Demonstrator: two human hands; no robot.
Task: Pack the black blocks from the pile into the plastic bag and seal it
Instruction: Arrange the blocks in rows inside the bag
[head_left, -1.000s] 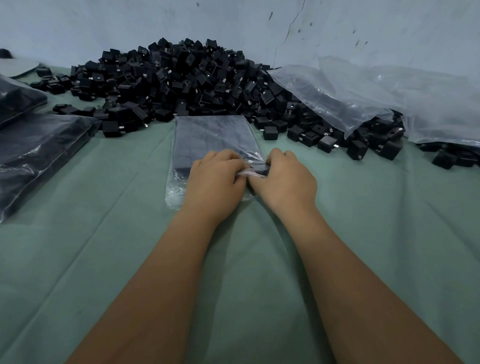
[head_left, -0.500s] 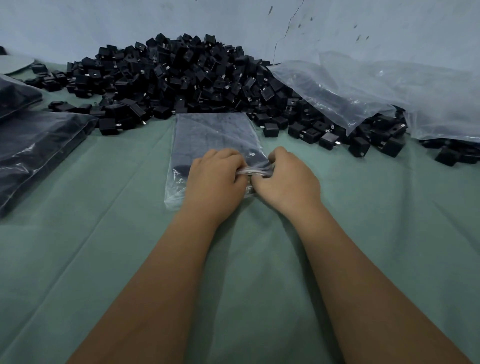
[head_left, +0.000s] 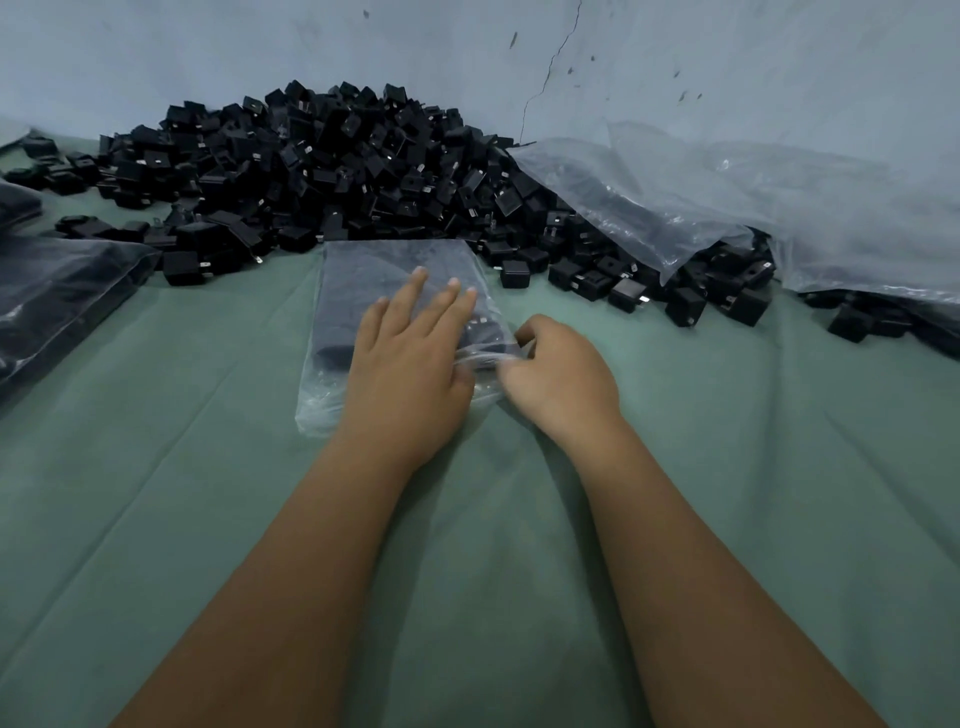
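There is one view only, from a head-worn wide-angle camera looking forward and down along the person's forearms. It sits close above the near edge of the desk (head_left: 156, 519). The plastic bag (head_left: 400, 270) lies near frame centre; beyond the bag the pile (head_left: 332, 171) meets the wall (head_left: 260, 47), whose base line bows with the lens.
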